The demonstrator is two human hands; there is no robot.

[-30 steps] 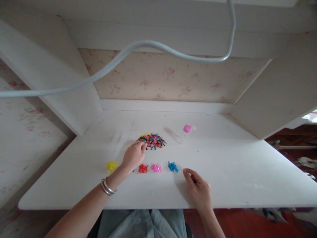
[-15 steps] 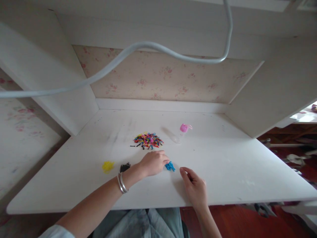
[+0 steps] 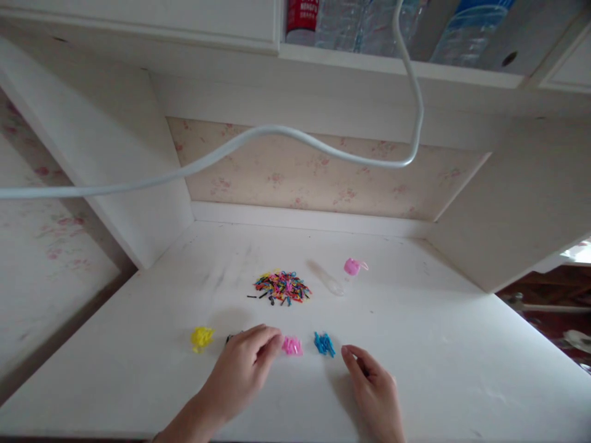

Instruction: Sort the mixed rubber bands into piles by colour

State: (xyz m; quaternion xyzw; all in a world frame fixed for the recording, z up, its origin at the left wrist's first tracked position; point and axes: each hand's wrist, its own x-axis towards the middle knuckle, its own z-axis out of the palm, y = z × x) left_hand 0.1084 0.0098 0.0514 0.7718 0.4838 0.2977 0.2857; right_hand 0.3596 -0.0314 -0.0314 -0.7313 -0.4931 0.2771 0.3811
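Observation:
A mixed heap of small coloured bands (image 3: 282, 287) lies mid-desk on the white desk (image 3: 438, 344). In front of it sit small sorted piles: yellow (image 3: 202, 337), a black one (image 3: 229, 337) mostly hidden, pink (image 3: 292, 346) and blue (image 3: 324, 344). My left hand (image 3: 244, 366) lies flat over the spot between black and pink, fingers stretched, fingertips just short of the pink pile; the red pile is hidden under it. To the right of the blue pile, my right hand (image 3: 375, 387) rests on the desk with fingers loosely apart and nothing in it.
A clear small bottle with a pink cap (image 3: 344, 275) lies behind the blue pile. A white cable (image 3: 277, 130) hangs across the view. White side panels wall in the desk left and right. Bottles (image 3: 369, 21) stand on the shelf above.
My left hand went from the mixed heap to the blue pile, then drew back left over the red pile. The view tilted up, showing the shelf. My right hand stayed put.

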